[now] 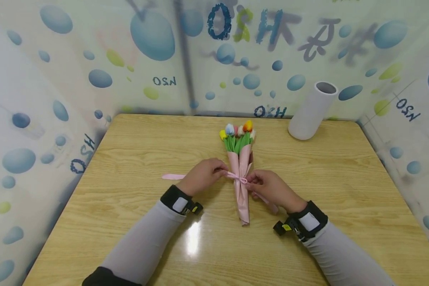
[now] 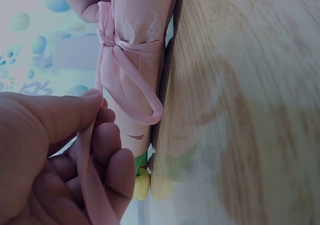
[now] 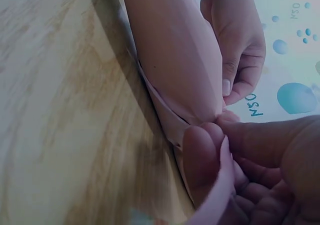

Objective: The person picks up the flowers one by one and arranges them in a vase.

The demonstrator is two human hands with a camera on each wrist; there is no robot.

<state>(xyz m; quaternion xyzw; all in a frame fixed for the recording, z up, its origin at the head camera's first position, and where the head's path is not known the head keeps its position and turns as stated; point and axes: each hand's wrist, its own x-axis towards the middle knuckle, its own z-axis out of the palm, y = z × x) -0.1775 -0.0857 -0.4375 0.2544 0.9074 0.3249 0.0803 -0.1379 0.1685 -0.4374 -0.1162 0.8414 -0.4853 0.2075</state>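
Near the centre of the head view, a bouquet (image 1: 244, 159) of tulips in pink wrapping, lying on the surface (image 1: 128, 159) with its long axis running almost straight up and down the frame, blossoms (image 1: 248, 126) at the upper end, narrow wrapped tail at the lower. Tied around the wrapping at about mid-length, a pink ribbon (image 1: 242, 180), with knot (image 2: 108, 41) and hanging loop (image 2: 147, 102) plain in the left wrist view.

Pinches one stretch of ribbon between thumb and fingers of the left hand (image 1: 203, 175), just left of the bouquet, with a loose end (image 1: 173, 176) lying farther left. Pinches another stretch with the right hand (image 1: 271, 188), fingers narrow and closed on it right beside the wrapping, tail (image 3: 222, 185) trailing away at the bottom of the right wrist view; knot not distinguishable there.

Relation that seems to matter most: knot between both hands, rightward of the left fingers and just leftward of the right, so nearer the right hand; ribbon stretched sideways, roughly square to the bouquet's long axis.

At upper right, well apart from the bouquet, a white vase (image 1: 309, 115), mouth upward.
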